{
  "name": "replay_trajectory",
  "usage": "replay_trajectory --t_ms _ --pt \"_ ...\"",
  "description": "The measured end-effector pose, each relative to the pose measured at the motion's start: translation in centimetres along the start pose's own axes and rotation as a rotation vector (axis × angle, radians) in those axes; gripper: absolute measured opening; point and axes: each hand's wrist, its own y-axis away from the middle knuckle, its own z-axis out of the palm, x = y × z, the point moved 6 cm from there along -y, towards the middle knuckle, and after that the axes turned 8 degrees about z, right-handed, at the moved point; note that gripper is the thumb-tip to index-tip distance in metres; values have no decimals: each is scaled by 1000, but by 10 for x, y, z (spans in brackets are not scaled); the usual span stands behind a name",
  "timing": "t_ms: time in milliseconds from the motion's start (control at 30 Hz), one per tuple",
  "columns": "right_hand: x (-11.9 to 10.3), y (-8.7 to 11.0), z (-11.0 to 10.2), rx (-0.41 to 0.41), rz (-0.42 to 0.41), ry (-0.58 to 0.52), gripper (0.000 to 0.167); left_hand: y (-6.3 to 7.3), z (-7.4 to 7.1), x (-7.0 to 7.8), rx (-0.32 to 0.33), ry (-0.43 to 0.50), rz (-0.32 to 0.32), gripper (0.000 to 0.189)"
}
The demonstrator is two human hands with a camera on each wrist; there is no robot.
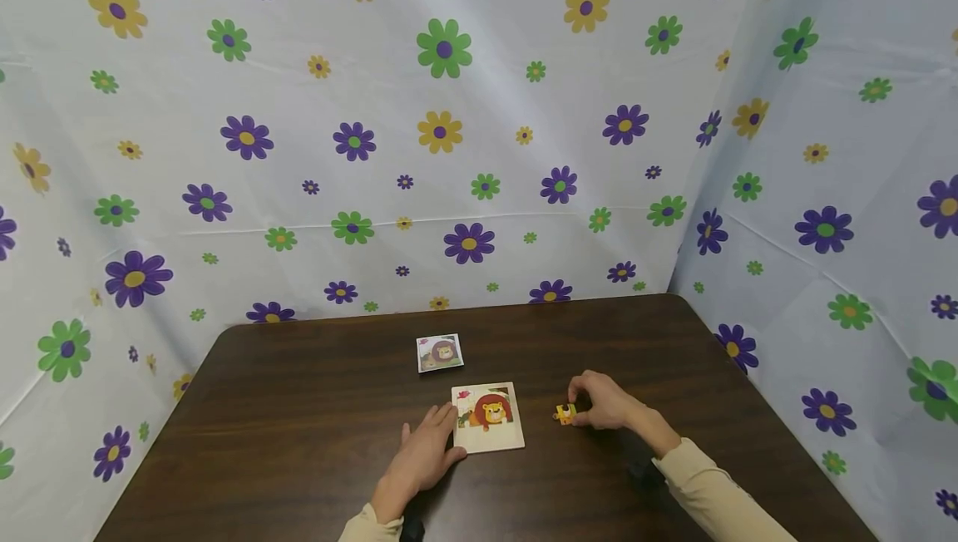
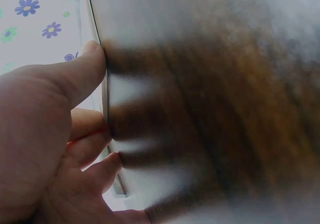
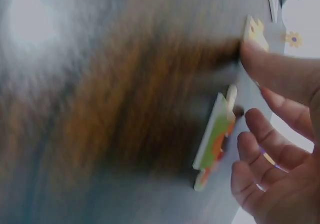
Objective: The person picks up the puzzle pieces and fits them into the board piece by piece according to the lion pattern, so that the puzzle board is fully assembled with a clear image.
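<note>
A square wooden puzzle board [image 1: 490, 440] with a partly assembled lion picture lies on the table. My left hand [image 1: 424, 450] rests along its left side, fingertips and thumb touching the edge; the left wrist view shows the board edge-on [image 2: 105, 94] against those fingertips. To the right of the board, my right hand [image 1: 604, 401] pinches a small yellow-orange puzzle piece [image 1: 565, 415] between thumb and index finger. In the right wrist view that piece [image 3: 257, 33] shows past the thumb tip. Another puzzle piece, green and orange [image 3: 215, 139], lies under the curled other fingers.
Behind the board lies a white-edged card [image 1: 440, 352] with a lion picture. The dark wooden table [image 1: 299, 401] meets white flower-print curtains [image 1: 479, 259] at the back and right.
</note>
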Motion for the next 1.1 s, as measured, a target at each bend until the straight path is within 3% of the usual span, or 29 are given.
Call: replay_trajectory --t_ms 233,433,700,1100 --pt "-3 -4 -2 51 31 -172 23 0 0 0 2 5 -12 62" --pt "-13 -9 -6 74 19 -237 16 0 -2 1 9 3 -4 62" --pt "-43 -18 2 21 28 -321 18 0 -3 2 13 -2 4 62" --pt "-94 -35 25 -42 10 -443 7 0 -1 1 5 -9 -3 60"
